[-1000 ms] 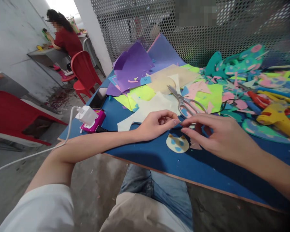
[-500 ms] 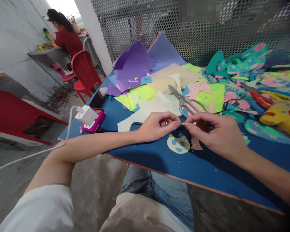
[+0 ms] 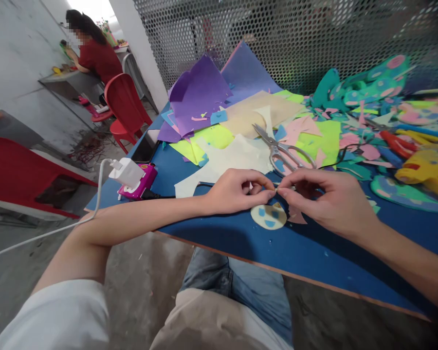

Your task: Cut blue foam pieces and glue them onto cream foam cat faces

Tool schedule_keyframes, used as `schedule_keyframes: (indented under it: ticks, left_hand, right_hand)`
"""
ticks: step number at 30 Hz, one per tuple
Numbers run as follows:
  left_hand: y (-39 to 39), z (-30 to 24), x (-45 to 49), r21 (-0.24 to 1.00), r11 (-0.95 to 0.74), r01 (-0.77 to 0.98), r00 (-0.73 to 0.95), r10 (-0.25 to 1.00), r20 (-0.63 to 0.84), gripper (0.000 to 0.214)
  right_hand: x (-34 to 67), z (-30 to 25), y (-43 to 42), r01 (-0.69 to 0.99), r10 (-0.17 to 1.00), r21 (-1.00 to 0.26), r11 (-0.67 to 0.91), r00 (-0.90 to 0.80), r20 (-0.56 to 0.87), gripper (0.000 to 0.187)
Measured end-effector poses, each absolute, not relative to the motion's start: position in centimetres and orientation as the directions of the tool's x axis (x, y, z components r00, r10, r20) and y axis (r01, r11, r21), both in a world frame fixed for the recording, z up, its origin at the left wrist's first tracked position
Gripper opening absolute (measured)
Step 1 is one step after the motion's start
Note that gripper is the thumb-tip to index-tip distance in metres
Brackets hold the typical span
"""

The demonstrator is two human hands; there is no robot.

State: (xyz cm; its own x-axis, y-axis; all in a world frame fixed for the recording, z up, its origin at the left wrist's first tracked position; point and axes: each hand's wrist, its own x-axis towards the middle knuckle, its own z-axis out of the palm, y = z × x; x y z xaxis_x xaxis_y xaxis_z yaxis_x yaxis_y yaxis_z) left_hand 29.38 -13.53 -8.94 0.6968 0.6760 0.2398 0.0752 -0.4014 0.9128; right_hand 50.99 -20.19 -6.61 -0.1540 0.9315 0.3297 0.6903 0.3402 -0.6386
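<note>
My left hand [image 3: 243, 191] and my right hand [image 3: 323, 199] meet fingertip to fingertip above the blue table. Both are closed in a pinch on a tiny pale piece [image 3: 276, 190], too small to name. Just below the fingers lies a round cream foam face [image 3: 269, 223] with blue pieces for eyes and mouth. A pink scrap [image 3: 296, 214] rests beside it, partly under my right hand. Behind my hands, metal scissors [image 3: 282, 150] lie with their blades apart on foam sheets. A cream foam sheet [image 3: 229, 159] with cut edges spreads behind my left hand.
A purple foam sheet [image 3: 199, 97] leans near the perforated metal screen [image 3: 211, 29]. Foam scraps and a yellow glue gun [image 3: 423, 167] crowd the right side. A white charger [image 3: 127, 172] sits in a pink power socket [image 3: 146, 180], its cable crossing my left forearm. Another person [image 3: 97, 53] sits farther back.
My fingertips have come slightly closer together around the tiny piece. The camera view has shifted a little; the face, scissors and foam sheets stay in place.
</note>
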Motion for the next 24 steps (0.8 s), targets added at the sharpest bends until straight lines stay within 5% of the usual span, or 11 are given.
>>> schedule_keyframes:
  ticks: [10, 14, 17, 24]
  left_hand:
    - [-13.2, -9.0, 29.3, 0.841, -0.523, 0.141, 0.738, 0.622, 0.263, 0.028]
    - [-12.5, -8.7, 28.6, 0.644, -0.755, 0.125, 0.845, 0.421, 0.329, 0.028]
    - [-12.2, -8.6, 28.3, 0.456, -0.885, 0.098, 0.911, 0.264, 0.318, 0.048]
    - [-12.4, -8.6, 28.4, 0.299, -0.943, 0.146, 0.968, 0.198, 0.153, 0.050]
  right_hand:
    - [51.5, -7.0, -20.1, 0.654, 0.942, -0.678, 0.334, -0.198, 0.272, 0.019]
    - [51.9, -6.9, -20.6, 0.642, 0.939, -0.686, 0.343, -0.234, 0.251, 0.017]
    - [52.1, -6.8, -20.9, 0.633, 0.920, -0.668, 0.392, -0.273, 0.281, 0.015]
    - [52.2, -7.1, -21.4, 0.650, 0.915, -0.647, 0.398, -0.332, 0.230, 0.019]
